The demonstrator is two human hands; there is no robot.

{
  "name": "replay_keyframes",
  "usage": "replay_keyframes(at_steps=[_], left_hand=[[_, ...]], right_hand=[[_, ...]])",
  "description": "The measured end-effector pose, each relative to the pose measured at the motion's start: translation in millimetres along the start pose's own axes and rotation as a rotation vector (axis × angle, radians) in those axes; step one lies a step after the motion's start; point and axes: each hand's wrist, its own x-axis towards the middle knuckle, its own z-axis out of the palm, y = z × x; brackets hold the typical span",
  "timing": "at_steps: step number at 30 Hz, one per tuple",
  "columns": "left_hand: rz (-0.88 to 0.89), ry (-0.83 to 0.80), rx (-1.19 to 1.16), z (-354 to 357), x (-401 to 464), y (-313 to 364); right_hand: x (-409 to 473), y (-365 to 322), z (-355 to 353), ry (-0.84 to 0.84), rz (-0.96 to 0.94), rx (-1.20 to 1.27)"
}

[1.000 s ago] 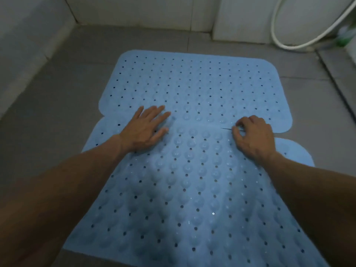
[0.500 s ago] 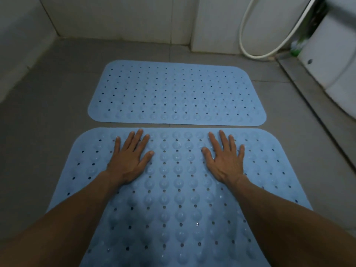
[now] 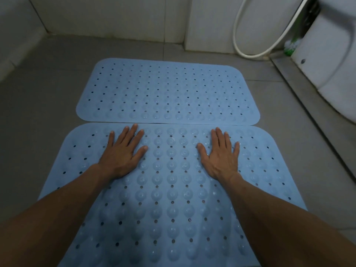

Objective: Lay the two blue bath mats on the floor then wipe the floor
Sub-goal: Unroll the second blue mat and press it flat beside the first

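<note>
Two blue bath mats with holes and round bumps lie flat on the grey tiled floor [image 3: 48,97]. The far mat [image 3: 169,91] sits ahead; the near mat [image 3: 169,199] lies right behind it, their long edges meeting. My left hand [image 3: 123,153] presses flat on the near mat's far left part, fingers straight and spread. Palm down, my right hand [image 3: 221,155] presses on the mat's far right part, fingers straight. Both forearms reach over the near mat and hide parts of it.
White tiled walls [image 3: 115,16] close the far side and left. A white hose [image 3: 250,53] loops against the wall at the back right. A white toilet base [image 3: 331,60] stands on a raised step at right, with a green-and-white brush [image 3: 290,48] beside it.
The near mat slid back off the far mat and then forward until their edges meet. My right hand went from curled fingers at the edge to flat; both hands moved forward.
</note>
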Motion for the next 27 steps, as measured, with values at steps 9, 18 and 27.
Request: replay_keyframes(at_steps=[9,18,27], left_hand=[[0.005,0.013,-0.005,-0.9,0.4,0.7],[-0.084,0.018,-0.053,-1.5,9.5,13.8],[-0.144,0.044,0.044,3.7,11.1,23.3]], right_hand=[[-1.0,-0.6,-1.4,0.003,0.004,-0.004],[-4.0,-4.5,-2.4,0.021,0.096,-0.008],[-1.8,-4.9,-5.5,-0.036,0.092,0.001]])
